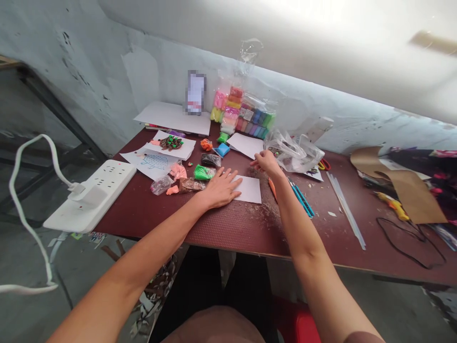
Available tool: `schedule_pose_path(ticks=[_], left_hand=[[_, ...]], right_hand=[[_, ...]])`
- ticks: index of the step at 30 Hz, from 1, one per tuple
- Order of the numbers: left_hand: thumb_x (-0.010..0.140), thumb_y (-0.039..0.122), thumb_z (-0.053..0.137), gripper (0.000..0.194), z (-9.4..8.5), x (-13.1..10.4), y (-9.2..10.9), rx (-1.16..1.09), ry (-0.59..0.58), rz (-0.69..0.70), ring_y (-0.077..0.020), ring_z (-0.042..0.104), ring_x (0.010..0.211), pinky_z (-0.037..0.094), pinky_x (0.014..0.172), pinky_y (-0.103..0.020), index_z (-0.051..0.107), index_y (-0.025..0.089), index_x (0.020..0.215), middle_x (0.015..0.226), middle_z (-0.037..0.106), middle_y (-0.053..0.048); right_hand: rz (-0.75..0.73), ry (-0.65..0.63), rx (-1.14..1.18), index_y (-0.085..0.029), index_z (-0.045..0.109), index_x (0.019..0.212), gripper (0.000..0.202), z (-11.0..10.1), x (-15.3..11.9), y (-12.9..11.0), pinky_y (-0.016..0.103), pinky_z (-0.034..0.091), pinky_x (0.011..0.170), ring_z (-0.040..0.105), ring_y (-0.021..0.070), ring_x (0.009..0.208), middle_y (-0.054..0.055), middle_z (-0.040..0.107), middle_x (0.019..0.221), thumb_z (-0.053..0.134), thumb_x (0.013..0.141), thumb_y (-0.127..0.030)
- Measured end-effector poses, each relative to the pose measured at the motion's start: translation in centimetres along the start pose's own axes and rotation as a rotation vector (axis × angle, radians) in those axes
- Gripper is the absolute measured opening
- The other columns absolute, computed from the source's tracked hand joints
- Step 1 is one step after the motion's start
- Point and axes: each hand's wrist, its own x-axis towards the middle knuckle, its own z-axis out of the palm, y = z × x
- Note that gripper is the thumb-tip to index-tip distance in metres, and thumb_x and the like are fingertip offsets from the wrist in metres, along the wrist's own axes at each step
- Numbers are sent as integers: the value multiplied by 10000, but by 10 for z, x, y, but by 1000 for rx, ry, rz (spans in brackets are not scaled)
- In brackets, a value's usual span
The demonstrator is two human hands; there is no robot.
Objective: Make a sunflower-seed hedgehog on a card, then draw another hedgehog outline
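My left hand [222,188] lies flat with its fingers spread, over the left part of a small white sheet of paper [250,190]. Past the sheet's upper right corner, my right hand [266,162] has its fingers bent together beside a clear plastic bag [296,150]; anything in them is hidden. Close to my left fingers are packets of green clay [204,172], brown clay [191,185] and black clay [210,159]. An orange pen-like tool [272,188] and blue craft knives [302,199] lie near my right forearm.
Left: a power strip [93,195], a hedgehog drawing [152,162] and a clay figure [171,142] on paper. Behind: a phone [195,93] and bagged coloured clay [255,119]. Right: red-handled scissors [324,164], glue sticks [345,209] and a yellow glue gun [394,206] with its cord.
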Motion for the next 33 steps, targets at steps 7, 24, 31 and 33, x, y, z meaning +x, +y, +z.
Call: schedule_pose_path(ticks=[7, 24, 31, 33], left_hand=[[1057, 439, 452, 565, -1, -3, 5, 2, -16, 8, -360, 354, 1554, 164, 1284, -554, 501, 185, 1559, 1670, 392, -160], [922, 105, 496, 312, -7, -1, -27, -32, 240, -125, -348, 676, 1124, 509, 1000, -509, 797, 140, 996, 1167, 748, -204], [959, 185, 517, 317, -2, 3, -23, -204, 299, 5, -320, 625, 1287, 449, 1127, -514, 780, 170, 1135, 1290, 739, -148], [1007, 264, 495, 380, -1, 7, -14, -207, 210, 40, -317, 532, 1421, 391, 1188, -520, 716, 166, 1300, 1434, 667, -143]], right_hand=[[-182, 265, -667, -161, 758, 865, 229, -49, -59, 46, 290, 460, 724, 703, 219, 814, 99, 787, 873, 554, 919, -251], [-92, 390, -838, -122, 694, 1053, 442, -42, -98, 66, 346, 447, 773, 723, 305, 924, 232, 756, 1019, 371, 1093, -421], [-282, 344, -505, -197, 590, 1009, 147, -32, -88, 57, 313, 361, 677, 617, 228, 753, 80, 695, 855, 479, 991, -291], [-362, 315, -428, -222, 564, 878, 97, -22, -82, 58, 307, 345, 655, 551, 193, 675, 26, 628, 743, 521, 934, -289]])
